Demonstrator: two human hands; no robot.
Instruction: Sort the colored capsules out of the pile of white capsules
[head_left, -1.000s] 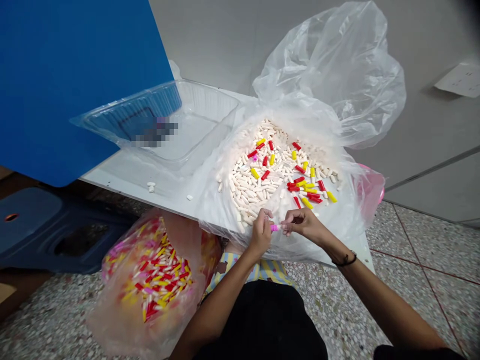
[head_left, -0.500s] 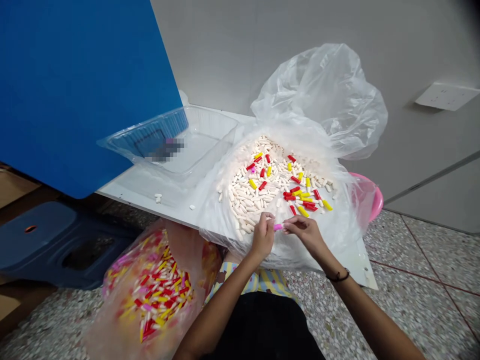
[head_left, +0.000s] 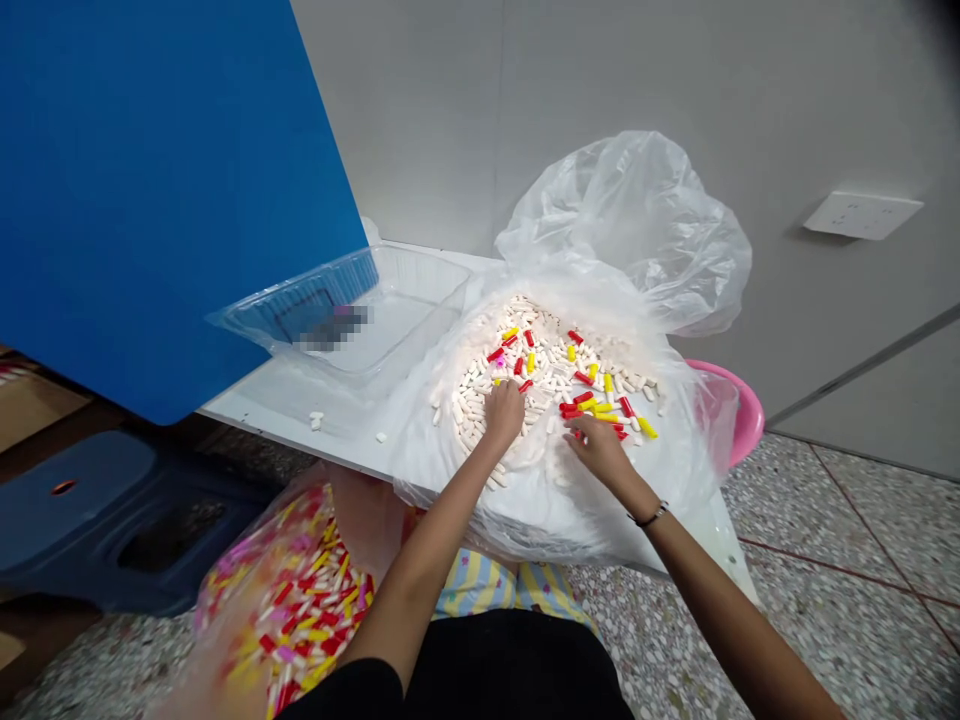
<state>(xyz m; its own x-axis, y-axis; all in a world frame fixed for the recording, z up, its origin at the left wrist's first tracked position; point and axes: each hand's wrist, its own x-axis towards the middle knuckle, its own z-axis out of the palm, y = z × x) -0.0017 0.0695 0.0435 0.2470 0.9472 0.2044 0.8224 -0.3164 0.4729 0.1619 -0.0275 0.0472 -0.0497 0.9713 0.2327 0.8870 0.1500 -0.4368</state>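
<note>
On the white plastic bag lies a heap of white capsule-shaped pieces (head_left: 480, 405), with red, yellow and a few pink cap-like pieces among them. My left hand (head_left: 505, 412) reaches into the heap with its fingers curled. Its fingertips are mostly hidden, and a yellow piece (head_left: 498, 381) shows beside them. To the right, my right hand (head_left: 600, 448) is low over the bag, thumb and fingers closed around a small red cap (head_left: 579, 435). Just beyond it lies a cluster of red and yellow pieces (head_left: 596, 405).
A clear plastic tray (head_left: 420, 300) stands left on the white table (head_left: 277, 400). Below is a bag of coloured pieces (head_left: 315, 600). A blue stool (head_left: 67, 490) is at left, a pink basin (head_left: 750, 425) at right, and a blue panel (head_left: 150, 200) behind.
My hands have parted. The left has moved forward and left into the white heap; the right has stayed near the red pieces. The pink piece held between them no longer shows.
</note>
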